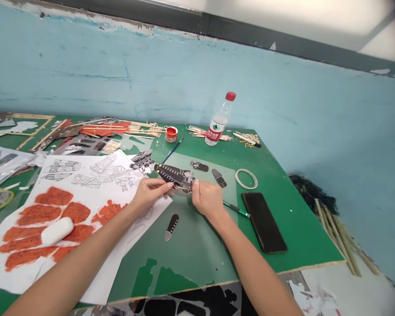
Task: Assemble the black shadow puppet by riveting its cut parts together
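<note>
Between my hands is a black-and-white cut-out puppet figure [175, 174], with a patterned head at its left end and small gold dots near the neck. My left hand [151, 192] pinches its lower edge between thumb and fingers. At the other end, my right hand [208, 198] is closed on the figure, its fingertips partly hidden. Below the hands lies a loose black piece with a grey tip [171, 227]. Two more cut pieces, one with a hand shape [199, 165] and one with a striped end [219, 178], lie beyond on the translucent sheet [197, 254].
Right of my hands are a green cutter [237, 209], a phone [264, 222] and a tape roll [238, 179]. Behind stand a bottle [217, 123] and a red paint jar [171, 135], with a blue brush [174, 150] nearby. Printed paper [108, 245] bears a white case [57, 231].
</note>
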`<state>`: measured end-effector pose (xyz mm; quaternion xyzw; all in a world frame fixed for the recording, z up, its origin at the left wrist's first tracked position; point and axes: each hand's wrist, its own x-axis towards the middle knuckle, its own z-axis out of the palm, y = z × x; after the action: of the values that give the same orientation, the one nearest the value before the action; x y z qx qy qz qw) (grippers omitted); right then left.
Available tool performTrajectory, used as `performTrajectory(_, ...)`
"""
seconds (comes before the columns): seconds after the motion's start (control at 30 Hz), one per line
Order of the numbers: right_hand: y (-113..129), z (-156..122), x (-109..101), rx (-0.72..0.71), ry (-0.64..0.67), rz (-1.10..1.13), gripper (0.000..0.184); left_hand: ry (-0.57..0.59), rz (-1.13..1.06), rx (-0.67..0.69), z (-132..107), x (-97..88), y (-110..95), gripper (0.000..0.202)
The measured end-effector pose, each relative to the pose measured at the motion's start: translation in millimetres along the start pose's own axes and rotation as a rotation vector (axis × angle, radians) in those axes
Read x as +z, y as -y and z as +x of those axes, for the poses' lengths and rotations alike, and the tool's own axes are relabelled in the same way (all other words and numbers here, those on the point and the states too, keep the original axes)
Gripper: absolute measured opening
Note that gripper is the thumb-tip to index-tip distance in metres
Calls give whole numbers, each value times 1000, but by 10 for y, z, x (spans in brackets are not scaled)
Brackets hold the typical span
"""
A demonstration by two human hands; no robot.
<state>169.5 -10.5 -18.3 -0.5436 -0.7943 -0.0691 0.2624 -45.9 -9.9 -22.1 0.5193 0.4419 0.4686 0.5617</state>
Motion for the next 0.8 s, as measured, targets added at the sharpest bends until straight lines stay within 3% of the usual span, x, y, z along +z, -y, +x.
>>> performTrajectory(0.2, 7, -1, 8, 50, 76, 39, 54, 3, 4, -3, 1, -11, 10, 29)
performTrajectory(0.57, 19, 73, -13, 198, 380, 60, 60, -38, -13, -67, 12, 28, -24, 24)
performTrajectory(0.8, 13, 129, -38, 221, 429, 65, 61, -39, -62, -99, 13, 43, -58, 23)
